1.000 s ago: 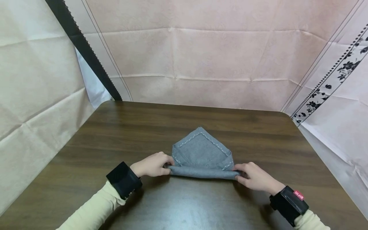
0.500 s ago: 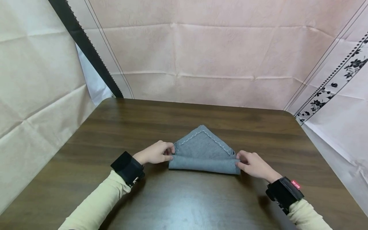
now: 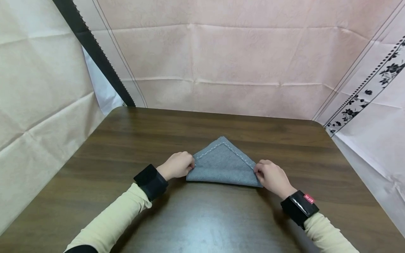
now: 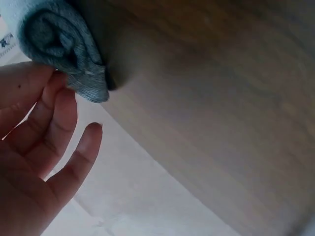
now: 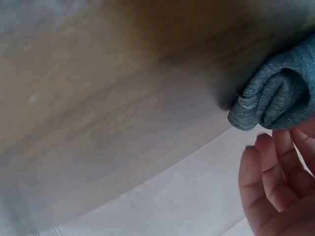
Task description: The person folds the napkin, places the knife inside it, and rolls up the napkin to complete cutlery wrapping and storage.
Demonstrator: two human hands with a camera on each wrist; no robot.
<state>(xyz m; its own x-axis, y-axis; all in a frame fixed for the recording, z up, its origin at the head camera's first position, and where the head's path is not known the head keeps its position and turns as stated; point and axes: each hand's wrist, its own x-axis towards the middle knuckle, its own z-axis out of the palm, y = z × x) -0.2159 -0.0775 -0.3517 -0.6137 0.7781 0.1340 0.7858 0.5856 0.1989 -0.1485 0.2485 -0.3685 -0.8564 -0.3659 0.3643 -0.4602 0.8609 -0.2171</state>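
A blue-grey cloth [image 3: 224,163] with pale stitching near its edge lies on the table, its far side a flat triangular point and its near side a thick folded roll. My left hand [image 3: 178,165] grips the roll's left end, fingers bent around it. At the opposite end, my right hand [image 3: 271,175] holds the roll in the same manner. Coiled layers show at the end of the cloth [image 4: 59,44] in the left wrist view, with fingertips against it. The right wrist view gives the other coiled end of the cloth [image 5: 275,93], fingers just below.
The brown wooden table [image 3: 202,218] has rounded far corners. Behind it hangs a creased pale pink sheet [image 3: 221,59] with a black strip [image 3: 95,52] at left and a floral border [image 3: 364,95] at right. Black bands [image 3: 151,182] circle both wrists.
The near roll has turned away from me toward the point, so less of the triangle shows. Both hands have moved slightly forward and rolled over, with knuckles now up.
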